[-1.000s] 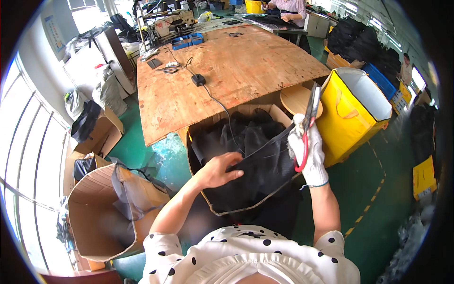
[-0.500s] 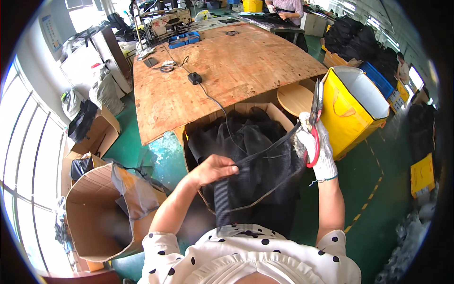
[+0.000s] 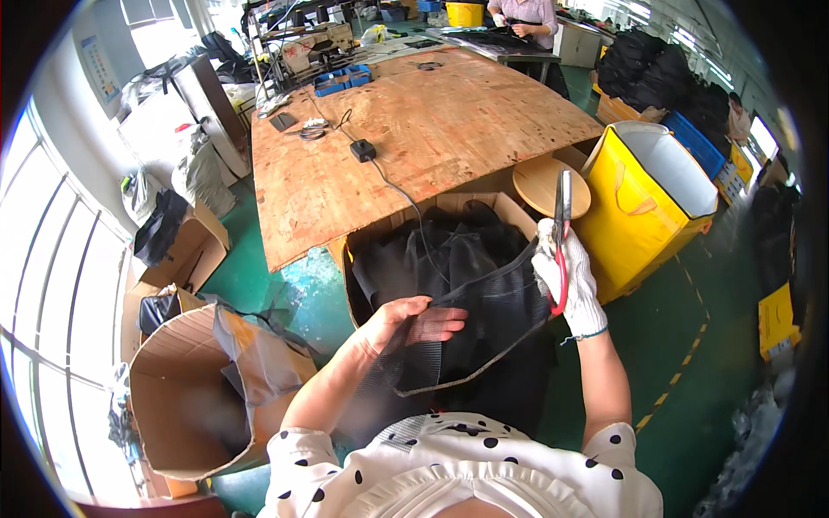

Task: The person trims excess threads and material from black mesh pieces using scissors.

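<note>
A sheet of see-through black mesh fabric point(image 3: 492, 319) with a bound edge is stretched between my hands. My bare left hand point(image 3: 406, 324) grips its left end, the thumb on the top edge and the fingers showing through from behind. In a white knit glove, my right hand point(image 3: 570, 281) holds the mesh's right end along with red-handled scissors point(image 3: 562, 216), whose blades point up and away from me. Beneath the mesh, a cardboard box point(image 3: 503, 207) holds a heap of black mesh pieces point(image 3: 471, 237).
A wooden table point(image 3: 414, 121) carries a cable with a black adapter point(image 3: 363, 150) and blue trays point(image 3: 343, 79). Right stand a round wooden stool point(image 3: 540, 186) and an open yellow insulated bag point(image 3: 626, 207). Left is an open carton point(image 3: 168, 388). A person point(image 3: 528, 17) works beyond the table.
The strip-like folded mesh has opened into a sheet. My left hand's fingers have straightened behind it, and the scissors' blades have swung slightly left to point straighter up.
</note>
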`<state>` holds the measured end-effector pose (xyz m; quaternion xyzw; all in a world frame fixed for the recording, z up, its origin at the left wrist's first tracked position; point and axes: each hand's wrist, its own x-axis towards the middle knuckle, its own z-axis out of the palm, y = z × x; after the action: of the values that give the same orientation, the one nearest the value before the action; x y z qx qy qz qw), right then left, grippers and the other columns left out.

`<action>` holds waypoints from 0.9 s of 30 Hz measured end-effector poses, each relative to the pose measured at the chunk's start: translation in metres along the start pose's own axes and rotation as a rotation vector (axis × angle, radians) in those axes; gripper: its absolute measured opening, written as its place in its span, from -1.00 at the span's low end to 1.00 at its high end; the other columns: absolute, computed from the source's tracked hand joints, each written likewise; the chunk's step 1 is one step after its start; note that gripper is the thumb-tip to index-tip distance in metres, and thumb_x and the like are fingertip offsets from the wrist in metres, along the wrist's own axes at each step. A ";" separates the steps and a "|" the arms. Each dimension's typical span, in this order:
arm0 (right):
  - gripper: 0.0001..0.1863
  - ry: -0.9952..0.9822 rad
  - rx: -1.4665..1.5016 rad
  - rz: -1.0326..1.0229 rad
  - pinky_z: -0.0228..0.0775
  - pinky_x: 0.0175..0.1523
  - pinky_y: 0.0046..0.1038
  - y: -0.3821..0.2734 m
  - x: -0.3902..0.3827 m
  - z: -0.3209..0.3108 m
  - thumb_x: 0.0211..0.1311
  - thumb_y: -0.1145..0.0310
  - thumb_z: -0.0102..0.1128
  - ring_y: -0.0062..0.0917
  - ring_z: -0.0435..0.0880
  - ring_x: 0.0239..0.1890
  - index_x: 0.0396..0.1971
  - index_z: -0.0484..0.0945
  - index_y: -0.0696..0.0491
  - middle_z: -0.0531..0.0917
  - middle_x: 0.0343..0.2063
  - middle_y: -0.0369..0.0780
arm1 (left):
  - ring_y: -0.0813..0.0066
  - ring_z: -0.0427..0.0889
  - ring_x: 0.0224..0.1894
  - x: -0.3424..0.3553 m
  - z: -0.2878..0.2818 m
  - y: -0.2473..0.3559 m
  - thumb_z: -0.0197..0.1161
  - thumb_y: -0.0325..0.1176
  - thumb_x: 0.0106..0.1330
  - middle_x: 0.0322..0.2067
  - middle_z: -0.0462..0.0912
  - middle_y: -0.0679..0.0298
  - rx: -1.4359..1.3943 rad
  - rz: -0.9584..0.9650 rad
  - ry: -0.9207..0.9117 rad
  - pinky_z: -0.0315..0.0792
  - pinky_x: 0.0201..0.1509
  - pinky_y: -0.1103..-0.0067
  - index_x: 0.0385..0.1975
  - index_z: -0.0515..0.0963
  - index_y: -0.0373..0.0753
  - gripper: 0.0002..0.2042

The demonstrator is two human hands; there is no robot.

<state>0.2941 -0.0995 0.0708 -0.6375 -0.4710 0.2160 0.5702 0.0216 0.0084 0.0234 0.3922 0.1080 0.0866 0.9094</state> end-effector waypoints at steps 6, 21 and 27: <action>-0.78 -0.076 0.949 0.366 0.17 -0.75 -0.58 0.033 -0.016 -0.047 0.33 0.02 -0.18 -0.69 0.32 -0.82 -0.43 0.41 -0.28 0.45 -0.69 -0.44 | 0.04 0.22 0.26 0.006 -0.022 -0.003 0.05 -0.15 0.29 0.24 0.11 -0.16 -0.190 0.145 0.020 0.15 0.30 0.32 -0.08 0.38 -0.41 -0.59; -0.74 -0.604 0.871 1.027 0.21 -0.71 -0.69 -0.022 -0.096 0.021 0.37 0.12 -0.16 -0.74 0.31 -0.75 -0.32 0.36 -0.01 0.36 -0.68 -0.43 | -0.02 0.21 0.26 0.013 -0.013 0.008 0.06 -0.18 0.29 0.21 0.16 -0.21 -0.017 0.162 0.060 0.09 0.32 0.26 -0.23 0.39 -0.33 -0.70; -0.75 -0.689 0.872 1.075 0.30 -0.77 -0.70 -0.005 -0.092 0.040 0.29 0.11 0.00 -0.72 0.41 -0.75 -0.23 0.38 -0.03 0.44 -0.62 -0.38 | 0.02 0.27 0.22 0.008 -0.016 0.008 0.05 -0.20 0.31 0.18 0.22 -0.17 0.003 0.191 0.043 0.14 0.31 0.26 -0.12 0.37 -0.39 -0.66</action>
<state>0.2172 -0.1568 0.0412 -0.3933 -0.1200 0.8153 0.4077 0.0240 0.0268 0.0173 0.4003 0.0898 0.1814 0.8937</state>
